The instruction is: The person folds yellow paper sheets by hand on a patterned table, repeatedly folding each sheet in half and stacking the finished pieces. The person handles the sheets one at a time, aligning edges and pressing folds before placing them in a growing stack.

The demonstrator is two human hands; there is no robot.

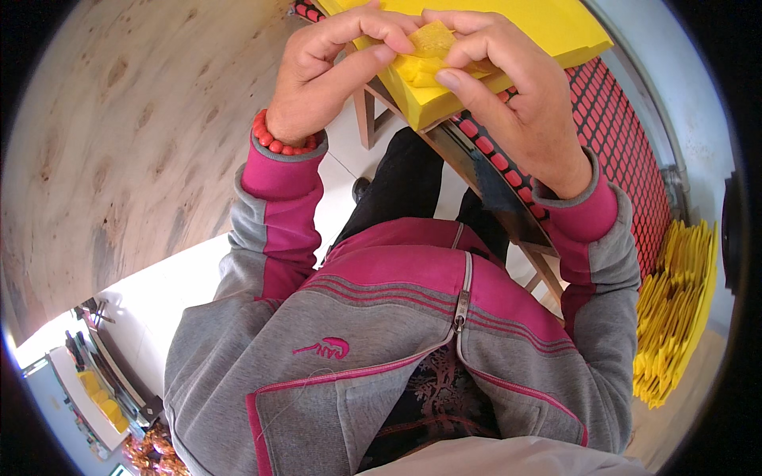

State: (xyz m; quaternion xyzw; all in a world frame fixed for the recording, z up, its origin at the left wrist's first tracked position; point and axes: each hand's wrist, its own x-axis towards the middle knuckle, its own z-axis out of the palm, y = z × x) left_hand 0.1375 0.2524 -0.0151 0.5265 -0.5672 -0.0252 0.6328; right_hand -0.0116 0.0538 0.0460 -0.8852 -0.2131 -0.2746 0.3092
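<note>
Between my two hands is a small piece of folded yellow paper (429, 49), its layers bunched and creased. My left hand (337, 59), with a red bead bracelet at the wrist, pinches its left side between thumb and fingers. From the other side my right hand (512, 83) grips it with thumb and forefinger. Right under it lies a thick stack of yellow paper (548, 28) at the table's edge. How the folds run behind my fingers is hidden.
A red and black patterned cloth (615, 119) spreads beside the stack, over a wooden-legged table. Folded yellow paper pieces (675, 317) are piled at the right. A large wooden board (143, 135) fills the left side. Shelves with yellow items (103, 397) stand at the lower left.
</note>
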